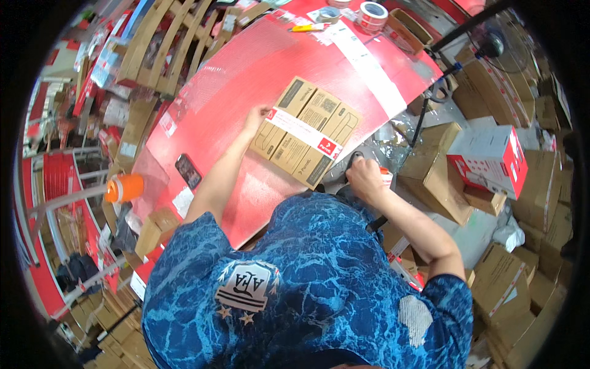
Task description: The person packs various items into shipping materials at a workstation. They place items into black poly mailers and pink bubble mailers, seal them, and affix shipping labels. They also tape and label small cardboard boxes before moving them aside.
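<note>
Three slim cardboard boxes [306, 131] lie side by side on the red tabletop [216, 124], with a strip of white and red printed tape [302, 129] across them. My left hand [256, 120] holds the boxes' left side, its fingertips at the tape's end. Just off the table's near right edge, my right hand [365, 177] is closed around the black handle of what looks like a tape dispenser [355, 157]. A bit of orange and a printed roll show beyond that hand; the rest of the tool is hidden. The tape's right end lies at the boxes' edge near this hand.
A phone [188, 170] lies left of my left forearm. At the table's far end are a yellow utility knife [306, 28], tape rolls [372, 16] and a small open carton [405, 30]. Bubble wrap [235, 60] covers the far left edge. Cartons [433, 170] crowd the right side.
</note>
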Demonstrator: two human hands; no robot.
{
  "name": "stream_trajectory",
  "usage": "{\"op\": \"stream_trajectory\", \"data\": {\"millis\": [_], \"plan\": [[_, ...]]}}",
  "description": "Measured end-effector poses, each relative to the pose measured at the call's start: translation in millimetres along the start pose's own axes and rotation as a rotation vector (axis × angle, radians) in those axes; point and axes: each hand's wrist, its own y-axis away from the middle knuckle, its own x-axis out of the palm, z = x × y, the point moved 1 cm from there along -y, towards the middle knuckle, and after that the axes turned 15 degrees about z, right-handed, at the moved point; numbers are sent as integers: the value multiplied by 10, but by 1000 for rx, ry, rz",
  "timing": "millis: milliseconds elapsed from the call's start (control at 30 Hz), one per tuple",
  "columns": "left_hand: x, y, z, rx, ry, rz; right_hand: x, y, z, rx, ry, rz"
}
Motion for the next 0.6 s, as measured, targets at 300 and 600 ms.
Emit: {"op": "stream_trajectory", "data": {"millis": [300, 600], "plan": [[-349, 298, -272, -163, -128, -55, 190, -475, -2038, 453, -434, -790], [-175, 476, -807, -427, -93, 211, 240, -964, -1864, 597, -584, -906]]}}
